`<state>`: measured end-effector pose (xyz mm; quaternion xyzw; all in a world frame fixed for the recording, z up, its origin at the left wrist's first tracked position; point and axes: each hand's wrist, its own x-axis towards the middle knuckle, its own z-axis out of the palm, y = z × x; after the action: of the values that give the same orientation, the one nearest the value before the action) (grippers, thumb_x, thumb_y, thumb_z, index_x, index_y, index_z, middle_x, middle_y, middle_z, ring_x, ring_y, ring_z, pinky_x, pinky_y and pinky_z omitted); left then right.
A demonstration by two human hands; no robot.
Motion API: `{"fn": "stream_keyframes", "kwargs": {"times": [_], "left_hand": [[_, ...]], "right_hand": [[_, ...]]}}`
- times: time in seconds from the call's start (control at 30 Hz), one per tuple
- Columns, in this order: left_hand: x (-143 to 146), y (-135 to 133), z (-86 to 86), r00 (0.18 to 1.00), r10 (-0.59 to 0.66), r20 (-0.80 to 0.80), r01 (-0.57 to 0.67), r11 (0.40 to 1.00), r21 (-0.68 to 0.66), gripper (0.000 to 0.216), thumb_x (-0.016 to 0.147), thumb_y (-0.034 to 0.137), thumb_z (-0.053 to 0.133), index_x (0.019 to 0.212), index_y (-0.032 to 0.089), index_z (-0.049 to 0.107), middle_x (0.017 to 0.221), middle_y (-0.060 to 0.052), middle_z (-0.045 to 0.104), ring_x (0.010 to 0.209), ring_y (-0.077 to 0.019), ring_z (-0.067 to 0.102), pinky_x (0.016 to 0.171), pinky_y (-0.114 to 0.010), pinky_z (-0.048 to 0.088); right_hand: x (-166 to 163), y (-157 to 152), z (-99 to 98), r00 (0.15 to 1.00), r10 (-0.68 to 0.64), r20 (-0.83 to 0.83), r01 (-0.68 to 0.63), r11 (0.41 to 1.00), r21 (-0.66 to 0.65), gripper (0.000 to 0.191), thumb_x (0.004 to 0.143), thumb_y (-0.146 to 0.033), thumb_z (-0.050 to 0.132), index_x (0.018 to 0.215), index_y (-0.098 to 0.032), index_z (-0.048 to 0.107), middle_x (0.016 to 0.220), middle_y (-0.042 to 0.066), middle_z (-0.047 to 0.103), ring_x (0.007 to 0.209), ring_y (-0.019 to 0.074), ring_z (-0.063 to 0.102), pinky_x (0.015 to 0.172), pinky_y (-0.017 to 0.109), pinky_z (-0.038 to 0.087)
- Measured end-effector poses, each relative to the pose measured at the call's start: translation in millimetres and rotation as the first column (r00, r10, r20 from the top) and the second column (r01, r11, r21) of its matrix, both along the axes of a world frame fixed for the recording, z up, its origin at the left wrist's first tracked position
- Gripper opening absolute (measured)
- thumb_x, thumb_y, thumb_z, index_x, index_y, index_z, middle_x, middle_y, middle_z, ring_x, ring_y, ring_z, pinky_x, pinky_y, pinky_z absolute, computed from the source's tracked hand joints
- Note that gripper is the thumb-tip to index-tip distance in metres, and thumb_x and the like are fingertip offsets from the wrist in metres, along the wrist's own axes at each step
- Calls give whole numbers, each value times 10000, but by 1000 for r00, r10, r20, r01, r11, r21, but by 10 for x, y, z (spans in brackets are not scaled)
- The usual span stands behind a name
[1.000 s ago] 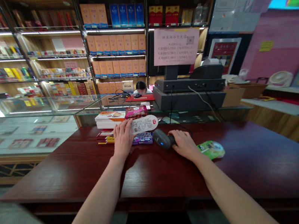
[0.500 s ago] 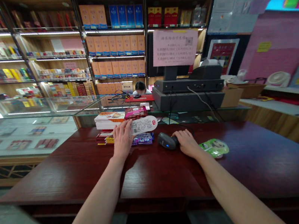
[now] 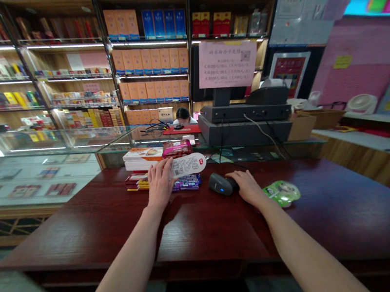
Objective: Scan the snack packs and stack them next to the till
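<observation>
My left hand (image 3: pixel 161 183) holds a white oval packet (image 3: pixel 187 165) with a barcode label and a red mark, lifted a little above a pile of snack packs (image 3: pixel 186 183) on the dark red wooden counter (image 3: pixel 200 224). My right hand (image 3: pixel 248 187) grips the handle of a black barcode scanner (image 3: pixel 221 184), which rests low on the counter and points left toward the packet. A green round-lidded cup (image 3: pixel 282 193) lies just right of my right hand.
Flat boxes (image 3: pixel 143 157) and a pink pack (image 3: pixel 176 148) are stacked behind the packet. A black cash register (image 3: pixel 246 120) with a pink notice (image 3: pixel 227 63) stands behind the counter. Glass display cases (image 3: pixel 27 162) run left. A person (image 3: pixel 183 116) sits behind, before stocked shelves (image 3: pixel 148 64).
The scanner and my right hand have shifted slightly right and lowered onto the counter. The packet in my left hand stays almost still.
</observation>
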<state>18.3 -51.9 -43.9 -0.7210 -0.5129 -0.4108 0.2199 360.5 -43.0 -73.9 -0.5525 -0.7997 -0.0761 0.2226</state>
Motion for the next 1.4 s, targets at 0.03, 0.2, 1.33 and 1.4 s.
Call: {"fn": "stream_keyframes", "kwargs": {"times": [0.03, 0.2, 1.33, 1.4], "left_hand": [[1, 1, -2, 1000, -4, 0, 4, 1000, -2, 661, 886, 212, 612, 1499, 254, 369, 1431, -119, 534, 1325, -306, 477, 1199, -517, 278], [17, 1, -4, 1000, -17, -7, 17, 1000, -7, 671, 884, 220, 617, 1504, 259, 364, 1430, -114, 534, 1320, -300, 483, 1201, -515, 274], [168, -79, 42, 912, -392, 121, 409, 891, -196, 809, 903, 180, 584, 1580, 347, 173, 1313, -82, 534, 1218, -239, 567, 1089, -399, 448], [182, -100, 57, 898, -418, 137, 438, 875, -206, 832, 907, 186, 570, 1594, 323, 119, 1343, -102, 530, 1236, -248, 557, 1085, -406, 449]], "right_hand": [[-9, -3, 24, 999, -3, -35, 4, 1000, 25, 748, 680, 93, 360, 1325, -224, 567, 1294, 107, 624, 1276, 239, 532, 1162, 593, 282], [-153, -55, 210, 967, 55, -249, -1, 977, 212, 701, 740, 40, 357, 1382, -192, 516, 1299, 104, 649, 1246, 237, 568, 1170, 569, 309], [-658, -195, 323, 795, 331, -509, -110, 903, 416, 369, 965, -264, 528, 1319, -216, 621, 1132, 106, 707, 906, 215, 691, 867, 364, 566], [-658, -190, 320, 791, 336, -511, -112, 901, 420, 337, 967, -264, 524, 1278, -220, 645, 1153, 106, 700, 925, 219, 690, 882, 369, 564]]}}
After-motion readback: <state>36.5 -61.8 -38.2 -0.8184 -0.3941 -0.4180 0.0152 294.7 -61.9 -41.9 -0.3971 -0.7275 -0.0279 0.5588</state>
